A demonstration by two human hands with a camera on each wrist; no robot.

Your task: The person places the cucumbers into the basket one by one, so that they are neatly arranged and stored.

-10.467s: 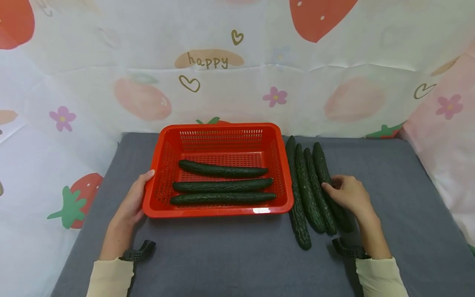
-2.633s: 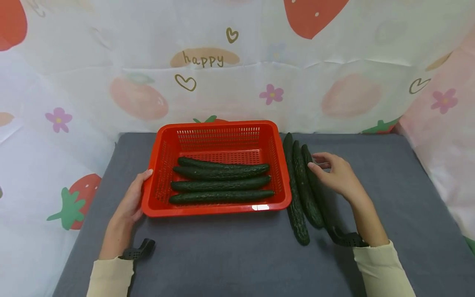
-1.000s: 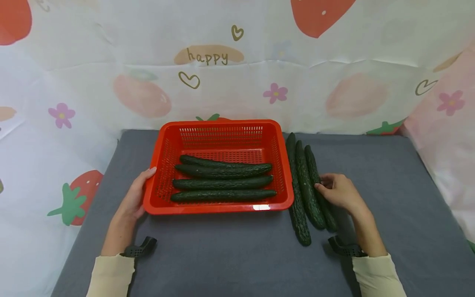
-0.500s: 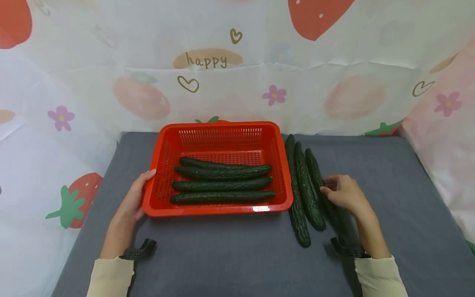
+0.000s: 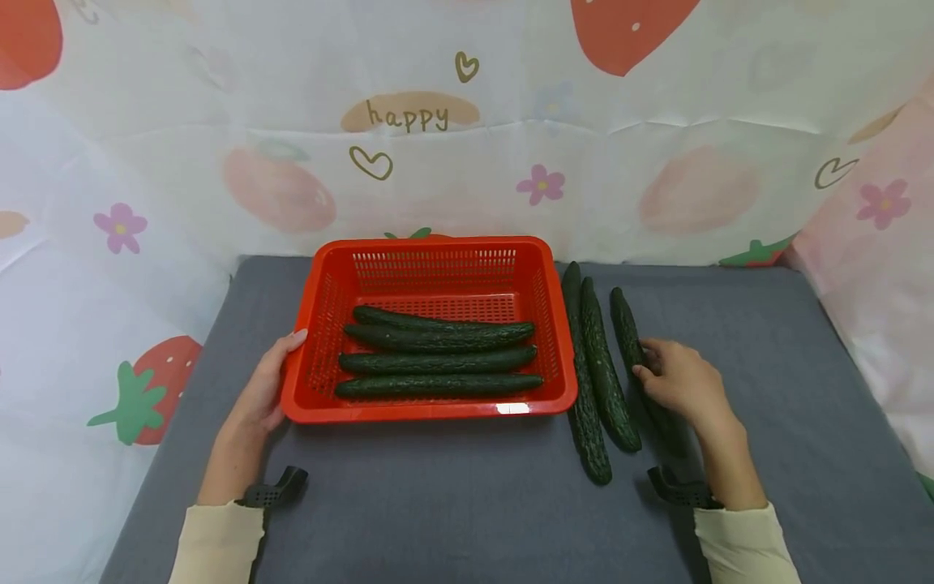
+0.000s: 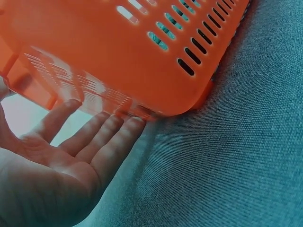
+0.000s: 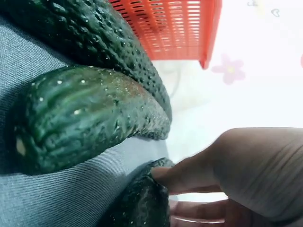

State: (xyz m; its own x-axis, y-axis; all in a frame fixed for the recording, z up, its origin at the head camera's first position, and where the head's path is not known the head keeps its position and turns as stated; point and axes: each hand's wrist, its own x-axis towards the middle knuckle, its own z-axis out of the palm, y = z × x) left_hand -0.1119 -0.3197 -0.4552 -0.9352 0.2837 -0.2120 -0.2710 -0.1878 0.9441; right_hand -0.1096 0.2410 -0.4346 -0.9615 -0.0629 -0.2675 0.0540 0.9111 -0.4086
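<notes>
My left hand (image 5: 261, 388) holds the left end of a red plastic basket (image 5: 423, 413), thumb over the rim; in the left wrist view its fingers (image 6: 118, 146) lie fairly straight against the slotted side. Several dark green cucumbers (image 5: 438, 362) lie crosswise in the basket. At the right, my right hand (image 5: 684, 383) pinches a cucumber (image 5: 625, 320) between thumb and fingers, its lower part in the hand's shadow. Two more cucumbers, one along the basket (image 5: 586, 405) and one beside it (image 5: 602, 365), lie lengthwise to its left, with a gap between them and the pinched one.
A grey cloth (image 5: 452, 503) covers the table. Behind it hangs a white curtain (image 5: 467, 186) printed with strawberries, flowers and hearts. Each wrist wears a black camera mount, the left one (image 5: 280, 487) and the right one (image 5: 679, 489).
Since the oldest frame, one more cucumber lies in the basket and one fewer on the cloth. In the last second, my right hand has shifted its cucumber rightward, away from the other two. The left hand stays put.
</notes>
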